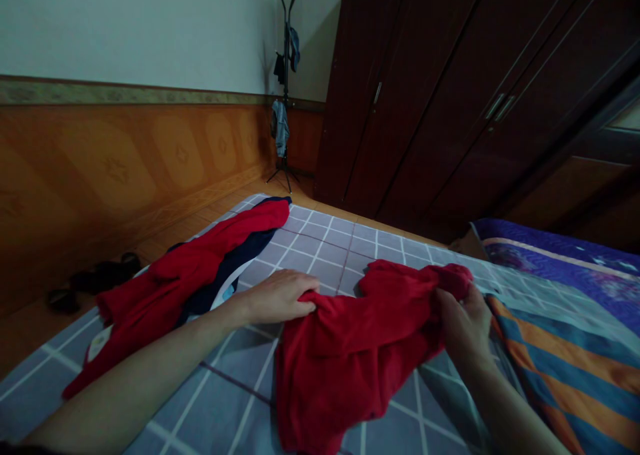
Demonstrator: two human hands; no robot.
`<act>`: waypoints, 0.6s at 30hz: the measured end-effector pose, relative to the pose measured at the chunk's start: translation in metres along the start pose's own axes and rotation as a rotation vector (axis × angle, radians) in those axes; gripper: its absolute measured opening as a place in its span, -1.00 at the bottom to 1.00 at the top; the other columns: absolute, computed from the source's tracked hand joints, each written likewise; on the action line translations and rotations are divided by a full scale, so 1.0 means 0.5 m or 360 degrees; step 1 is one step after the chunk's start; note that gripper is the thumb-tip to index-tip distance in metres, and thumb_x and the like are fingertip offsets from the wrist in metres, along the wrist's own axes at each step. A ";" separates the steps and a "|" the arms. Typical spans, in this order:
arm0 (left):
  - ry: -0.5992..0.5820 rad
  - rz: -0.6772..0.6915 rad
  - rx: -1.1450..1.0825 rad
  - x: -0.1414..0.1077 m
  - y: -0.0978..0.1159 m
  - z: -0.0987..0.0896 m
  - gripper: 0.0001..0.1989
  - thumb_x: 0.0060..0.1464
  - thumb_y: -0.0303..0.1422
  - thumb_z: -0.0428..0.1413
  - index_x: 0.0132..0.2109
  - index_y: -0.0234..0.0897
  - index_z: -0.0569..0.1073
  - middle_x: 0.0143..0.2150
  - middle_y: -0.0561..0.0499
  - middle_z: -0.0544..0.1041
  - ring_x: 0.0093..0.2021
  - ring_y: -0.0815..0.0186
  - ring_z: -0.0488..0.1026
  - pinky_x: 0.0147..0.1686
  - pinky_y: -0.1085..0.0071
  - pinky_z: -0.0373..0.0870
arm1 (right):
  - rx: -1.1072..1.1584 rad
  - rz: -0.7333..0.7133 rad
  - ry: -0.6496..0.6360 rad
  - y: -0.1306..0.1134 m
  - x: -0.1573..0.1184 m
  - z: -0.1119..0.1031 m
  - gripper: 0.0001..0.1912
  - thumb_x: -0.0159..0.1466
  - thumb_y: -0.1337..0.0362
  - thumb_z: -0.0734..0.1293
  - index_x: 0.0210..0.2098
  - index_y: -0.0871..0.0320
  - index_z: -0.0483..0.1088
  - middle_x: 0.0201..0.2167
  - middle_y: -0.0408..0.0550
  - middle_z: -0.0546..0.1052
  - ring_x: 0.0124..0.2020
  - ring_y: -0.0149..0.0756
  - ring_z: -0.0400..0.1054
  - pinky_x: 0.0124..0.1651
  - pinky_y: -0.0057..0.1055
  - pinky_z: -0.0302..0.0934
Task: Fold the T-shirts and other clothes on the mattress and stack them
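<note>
A red garment (350, 355) is stretched between my two hands, its lower part hanging over the grey checked bed cover (320, 242). My left hand (283, 296) pinches its upper left corner. At the garment's right end, my right hand (465, 318) grips the bunched fabric, thumb in front. Beside my left forearm lies a second red garment (185, 268), with a dark navy piece (255, 245) partly under it. An orange and blue striped cloth (575, 362) lies to the right of my right hand.
Dark wooden wardrobes (425, 95) stand beyond the bed. A black coat rack (287, 95) with hanging items is in the corner. Black objects (103, 278) lie on the floor at left. A purple patterned cover (565, 255) is at the right.
</note>
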State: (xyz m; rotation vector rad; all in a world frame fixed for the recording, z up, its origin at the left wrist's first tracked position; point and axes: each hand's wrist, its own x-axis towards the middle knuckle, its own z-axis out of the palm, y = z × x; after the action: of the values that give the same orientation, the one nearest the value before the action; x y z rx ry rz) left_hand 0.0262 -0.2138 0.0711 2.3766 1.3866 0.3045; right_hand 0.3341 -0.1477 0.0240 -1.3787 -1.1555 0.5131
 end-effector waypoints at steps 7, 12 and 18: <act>0.0371 0.0481 -0.0523 -0.014 0.075 0.001 -0.93 0.13 -0.44 0.06 -0.23 -0.29 0.44 -0.31 0.03 0.44 -0.26 0.35 0.39 -0.22 0.49 0.27 | -0.0303 -0.1050 -0.1001 -0.159 -0.164 0.010 -0.23 0.18 0.28 0.28 0.32 0.04 -0.08 0.29 0.06 0.10 0.29 -0.06 -0.03 0.23 -0.01 -0.01; 0.0531 0.0381 -0.0923 -0.020 0.082 0.003 -0.83 0.15 -0.38 0.07 -0.11 -0.30 0.45 -0.20 -0.01 0.47 -0.20 0.35 0.41 -0.18 0.47 0.30 | 0.0007 -0.0507 -0.1344 -0.151 -0.179 0.027 -0.74 0.20 0.19 0.30 -0.17 0.13 0.49 -0.40 -0.06 0.52 -0.37 -0.25 0.42 -0.37 -0.40 0.32; 0.0346 0.0036 -0.1253 -0.005 0.039 0.024 -0.38 0.00 -0.07 0.18 0.15 -0.26 0.27 -0.06 -0.09 0.45 -0.10 0.21 0.40 -0.14 0.33 0.33 | 0.0618 0.0296 -0.0613 -0.153 -0.099 0.003 -0.77 0.06 0.14 0.43 -0.30 0.07 0.50 -0.43 -0.15 0.56 -0.44 -0.33 0.43 -0.40 -0.49 0.33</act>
State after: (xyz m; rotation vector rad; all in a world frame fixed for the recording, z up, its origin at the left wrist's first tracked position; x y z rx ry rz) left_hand 0.0450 -0.2272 0.0684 1.7314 1.0451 0.9406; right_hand 0.2876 -0.2043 0.0783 -1.0772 -1.1576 1.1132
